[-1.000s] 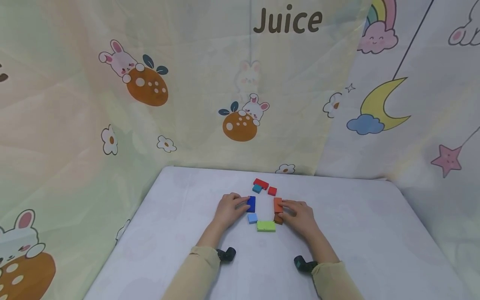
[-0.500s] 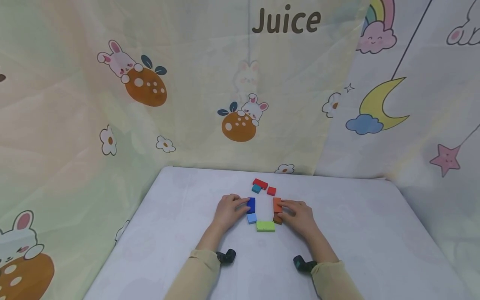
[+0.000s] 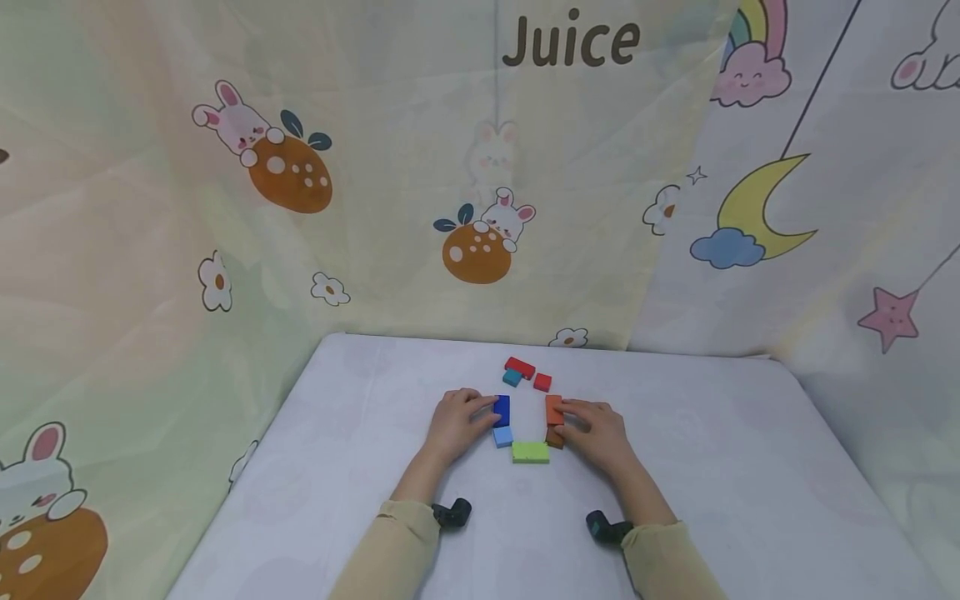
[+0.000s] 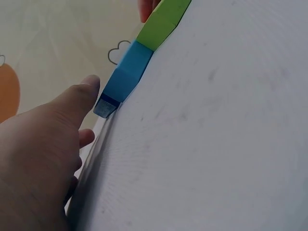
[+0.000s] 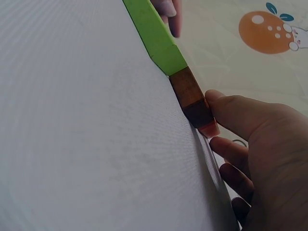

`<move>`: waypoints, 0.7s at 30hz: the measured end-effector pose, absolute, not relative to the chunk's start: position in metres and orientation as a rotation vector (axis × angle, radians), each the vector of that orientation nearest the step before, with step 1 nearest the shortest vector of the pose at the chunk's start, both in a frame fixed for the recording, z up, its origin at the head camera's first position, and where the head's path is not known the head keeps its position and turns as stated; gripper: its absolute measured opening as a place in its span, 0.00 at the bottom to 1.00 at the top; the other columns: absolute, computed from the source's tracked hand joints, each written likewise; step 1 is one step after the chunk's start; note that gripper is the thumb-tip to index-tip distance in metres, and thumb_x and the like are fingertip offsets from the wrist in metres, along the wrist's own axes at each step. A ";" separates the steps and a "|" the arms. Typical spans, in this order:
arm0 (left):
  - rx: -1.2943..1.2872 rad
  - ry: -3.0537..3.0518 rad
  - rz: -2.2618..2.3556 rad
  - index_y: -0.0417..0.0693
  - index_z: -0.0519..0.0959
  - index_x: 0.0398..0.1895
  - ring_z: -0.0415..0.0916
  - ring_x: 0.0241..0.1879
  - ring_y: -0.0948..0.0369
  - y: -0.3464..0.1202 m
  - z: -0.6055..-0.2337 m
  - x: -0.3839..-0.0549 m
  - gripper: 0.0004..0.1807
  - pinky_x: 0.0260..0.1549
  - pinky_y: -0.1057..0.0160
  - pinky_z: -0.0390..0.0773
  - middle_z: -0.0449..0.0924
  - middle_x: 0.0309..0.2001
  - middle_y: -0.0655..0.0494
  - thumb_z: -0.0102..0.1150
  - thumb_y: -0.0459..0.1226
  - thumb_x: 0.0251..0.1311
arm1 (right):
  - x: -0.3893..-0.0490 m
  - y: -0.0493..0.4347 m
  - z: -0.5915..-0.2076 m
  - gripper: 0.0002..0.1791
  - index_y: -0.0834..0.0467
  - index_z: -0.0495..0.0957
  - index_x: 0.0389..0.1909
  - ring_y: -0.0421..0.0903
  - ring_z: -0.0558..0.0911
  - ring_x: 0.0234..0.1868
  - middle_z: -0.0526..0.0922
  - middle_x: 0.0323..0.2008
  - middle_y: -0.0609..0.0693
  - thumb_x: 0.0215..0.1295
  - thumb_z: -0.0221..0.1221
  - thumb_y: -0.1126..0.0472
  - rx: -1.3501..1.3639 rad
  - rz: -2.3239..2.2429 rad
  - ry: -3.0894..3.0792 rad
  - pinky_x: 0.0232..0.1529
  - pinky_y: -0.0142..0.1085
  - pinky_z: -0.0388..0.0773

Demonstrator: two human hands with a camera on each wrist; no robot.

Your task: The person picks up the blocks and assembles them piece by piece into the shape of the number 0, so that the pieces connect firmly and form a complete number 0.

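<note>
My left hand (image 3: 455, 423) touches the left side of a dark blue block (image 3: 502, 410) with its fingertips. Just below it sits a light blue block (image 3: 502, 437). Opposite, my right hand (image 3: 602, 432) rests its fingertips on the right side of an orange block (image 3: 553, 407), its thumb at a brown block (image 3: 555, 437). A long green block (image 3: 530, 453) lies between the two columns at the near end. The right wrist view shows my thumb beside the brown block (image 5: 186, 86); the left wrist view shows my thumb beside the blue blocks (image 4: 127, 72).
Farther back lie a long red block (image 3: 520, 367), a teal block (image 3: 512, 378) touching it, and a small red block (image 3: 542, 382). All sit on a white-covered table (image 3: 720, 467). A printed cloth (image 3: 390, 250) hangs behind the table's far edge.
The dark blue block has shifted slightly toward me, closer to the light blue block. Both hands have stayed nearly in place; the view has drifted slightly.
</note>
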State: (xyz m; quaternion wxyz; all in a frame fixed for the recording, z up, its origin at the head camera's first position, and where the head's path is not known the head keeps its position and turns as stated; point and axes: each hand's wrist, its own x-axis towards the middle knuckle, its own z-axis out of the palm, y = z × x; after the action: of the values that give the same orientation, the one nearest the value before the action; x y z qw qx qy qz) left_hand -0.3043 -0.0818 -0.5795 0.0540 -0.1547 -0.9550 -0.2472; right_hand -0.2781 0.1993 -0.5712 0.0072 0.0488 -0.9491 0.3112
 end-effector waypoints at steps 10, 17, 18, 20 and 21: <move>-0.574 -2.948 -0.707 0.77 0.71 0.66 0.64 0.67 0.54 -0.086 -0.581 -0.302 0.33 0.67 0.47 0.65 0.74 0.63 0.59 0.57 0.67 0.57 | -0.278 0.197 -0.571 0.27 0.42 0.77 0.62 0.56 0.67 0.67 0.76 0.65 0.49 0.60 0.66 0.44 0.148 0.959 -2.973 0.67 0.65 0.58; -0.635 -2.965 -0.697 0.74 0.68 0.70 0.64 0.68 0.53 -0.088 -0.578 -0.297 0.37 0.68 0.46 0.64 0.72 0.64 0.57 0.56 0.68 0.56 | -0.279 0.199 -0.572 0.27 0.41 0.77 0.62 0.56 0.67 0.66 0.76 0.66 0.50 0.60 0.66 0.44 0.133 0.965 -2.977 0.66 0.64 0.59; -0.633 -2.968 -0.701 0.75 0.67 0.70 0.64 0.68 0.53 -0.088 -0.578 -0.297 0.37 0.68 0.46 0.64 0.72 0.65 0.57 0.56 0.69 0.56 | -0.279 0.199 -0.572 0.28 0.41 0.77 0.62 0.56 0.67 0.66 0.75 0.66 0.50 0.60 0.66 0.44 0.130 0.963 -2.979 0.66 0.64 0.59; -0.635 -2.969 -0.696 0.75 0.67 0.70 0.64 0.68 0.53 -0.089 -0.578 -0.295 0.37 0.68 0.46 0.64 0.72 0.65 0.57 0.56 0.69 0.56 | -0.279 0.199 -0.572 0.27 0.41 0.77 0.62 0.56 0.67 0.67 0.76 0.66 0.49 0.60 0.66 0.44 0.127 0.970 -2.979 0.66 0.64 0.59; -0.638 -2.967 -0.694 0.74 0.68 0.70 0.64 0.68 0.53 -0.089 -0.578 -0.294 0.37 0.68 0.46 0.64 0.72 0.65 0.56 0.56 0.68 0.56 | -0.279 0.199 -0.572 0.28 0.41 0.77 0.62 0.56 0.67 0.67 0.76 0.66 0.50 0.60 0.66 0.44 0.137 0.964 -2.978 0.66 0.64 0.59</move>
State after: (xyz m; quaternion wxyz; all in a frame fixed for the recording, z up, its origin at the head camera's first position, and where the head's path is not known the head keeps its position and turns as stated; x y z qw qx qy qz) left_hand -0.2943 -0.0889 -0.5782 0.0141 -0.2049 -0.9529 -0.2230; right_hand -0.2794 0.1990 -0.5721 0.0042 0.0437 -0.9505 0.3077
